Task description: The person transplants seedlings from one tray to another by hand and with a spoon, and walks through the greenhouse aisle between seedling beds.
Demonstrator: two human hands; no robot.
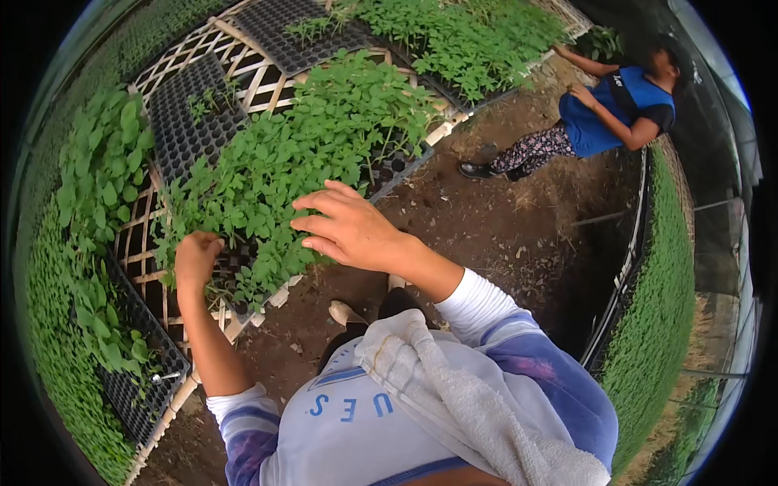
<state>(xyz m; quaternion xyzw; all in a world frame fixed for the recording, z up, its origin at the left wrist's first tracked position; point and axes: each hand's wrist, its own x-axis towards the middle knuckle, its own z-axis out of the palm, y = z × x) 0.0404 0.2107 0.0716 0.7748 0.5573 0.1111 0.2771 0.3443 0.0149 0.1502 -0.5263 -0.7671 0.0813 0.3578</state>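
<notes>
A black cell tray of leafy seedlings [300,138] lies in front of me on a slatted bench. My left hand [197,257] is at the tray's near left end, beside the leaves. Its fingers are curled together, and whatever they may hold is hidden. Over the near edge of the foliage is my right hand [348,228], fingers spread and thumb apart, with nothing visible in it. Dark tray cells [235,257] show between the stems next to my left hand. Leaves cover most of the other cells.
A mostly bare cell tray [190,134] and another black tray [284,36] rest on the wooden lattice [258,81]. Broad-leaved seedlings [105,162] grow at left. A person in a blue vest [604,109] stands across the dirt aisle [486,211]. More seedlings [656,324] line the right.
</notes>
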